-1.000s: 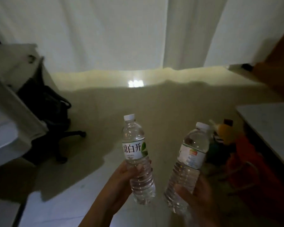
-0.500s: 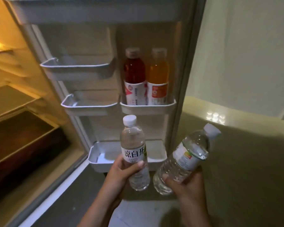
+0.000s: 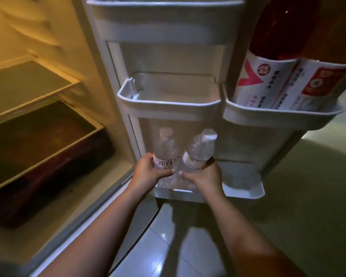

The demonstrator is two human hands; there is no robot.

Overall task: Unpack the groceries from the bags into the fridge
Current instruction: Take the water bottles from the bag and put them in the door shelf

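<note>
While each hand (image 3: 148,172) grips a bottle (image 3: 165,150), bin rim (image 3: 246,193) lies rightward.

Both water bottles' (image 3: 165,150) bases sit hidden behind the hands (image 3: 148,172); their labels blur.

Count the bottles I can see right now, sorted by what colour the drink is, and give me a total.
Clear water bottles: 2, the upright one in the left hand at and the tilted one in the right hand at.
Red drink bottles: 1, in the door bin.
Orange drink bottles: 1, same bin.
Total: 4
</note>
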